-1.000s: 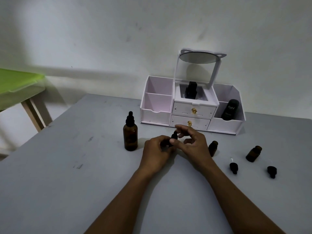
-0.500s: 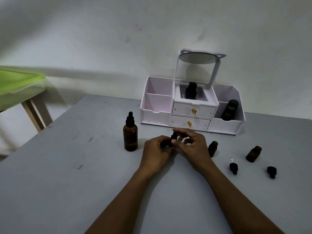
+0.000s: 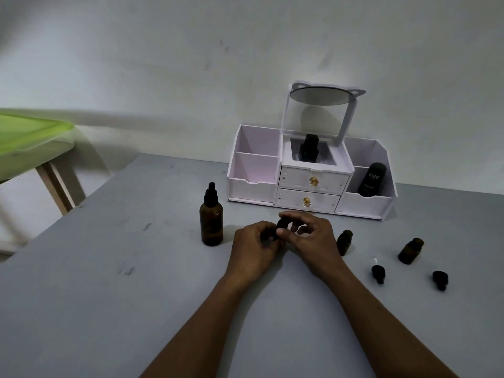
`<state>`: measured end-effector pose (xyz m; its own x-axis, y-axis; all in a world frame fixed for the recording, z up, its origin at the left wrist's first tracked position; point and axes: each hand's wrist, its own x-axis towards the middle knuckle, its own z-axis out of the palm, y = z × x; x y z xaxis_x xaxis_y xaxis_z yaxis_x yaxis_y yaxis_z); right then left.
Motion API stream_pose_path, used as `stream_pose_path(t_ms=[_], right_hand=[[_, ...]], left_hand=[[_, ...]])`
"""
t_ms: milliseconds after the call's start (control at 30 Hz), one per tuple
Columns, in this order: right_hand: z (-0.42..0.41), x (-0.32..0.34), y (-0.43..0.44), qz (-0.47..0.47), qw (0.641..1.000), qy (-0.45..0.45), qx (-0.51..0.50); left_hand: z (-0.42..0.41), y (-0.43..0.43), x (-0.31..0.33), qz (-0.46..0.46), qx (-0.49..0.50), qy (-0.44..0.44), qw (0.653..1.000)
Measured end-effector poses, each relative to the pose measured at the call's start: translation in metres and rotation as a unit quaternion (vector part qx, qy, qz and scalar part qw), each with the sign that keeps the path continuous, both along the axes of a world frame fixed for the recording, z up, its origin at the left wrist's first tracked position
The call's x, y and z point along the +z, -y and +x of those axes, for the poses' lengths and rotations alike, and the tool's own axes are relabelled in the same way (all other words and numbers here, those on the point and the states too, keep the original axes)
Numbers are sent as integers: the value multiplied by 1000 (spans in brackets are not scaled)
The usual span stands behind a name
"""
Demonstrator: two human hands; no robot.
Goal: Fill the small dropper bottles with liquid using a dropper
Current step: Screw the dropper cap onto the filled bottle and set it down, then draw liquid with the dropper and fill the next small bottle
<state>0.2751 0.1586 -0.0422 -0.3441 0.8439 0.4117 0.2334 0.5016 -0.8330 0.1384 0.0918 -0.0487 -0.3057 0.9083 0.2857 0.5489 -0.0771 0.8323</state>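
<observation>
Left hand [image 3: 255,242] grips a small dropper bottle [image 3: 276,238]; right hand [image 3: 313,238] pinches its black cap [image 3: 282,223], with the large amber bottle [image 3: 211,225] upright at their nine o'clock, close by

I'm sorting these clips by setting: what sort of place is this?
Probably a room at home, used as a small cosmetics bench: a white mirrored vanity organiser against a bare wall, a tall amber dropper bottle on the grey table, and a green-topped side table at left.
</observation>
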Motion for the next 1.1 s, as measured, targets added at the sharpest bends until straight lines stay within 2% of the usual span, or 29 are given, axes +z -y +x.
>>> stream_pose_path(t_ms=[300,400,500,633,833,1100], right_hand=[[4,8,6,19,1000,0,-8],[7,25,8,53,998,-10,-33],[1,43,15,92,995,-23,-38],[-24,63,29,124,992,-21,4],[-79,82,40,82,992,55,72],[-119,81,37,54,993,87,63]], left_hand=[[2,9,5,-25,-2,14,1000],[-2,20,6,-57,0,30,998],[-13,44,3,-52,-8,33,998],[-41,79,-1,-42,47,74,995],[-96,97,3,33,168,81,982],[-99,63,14,28,134,114,984]])
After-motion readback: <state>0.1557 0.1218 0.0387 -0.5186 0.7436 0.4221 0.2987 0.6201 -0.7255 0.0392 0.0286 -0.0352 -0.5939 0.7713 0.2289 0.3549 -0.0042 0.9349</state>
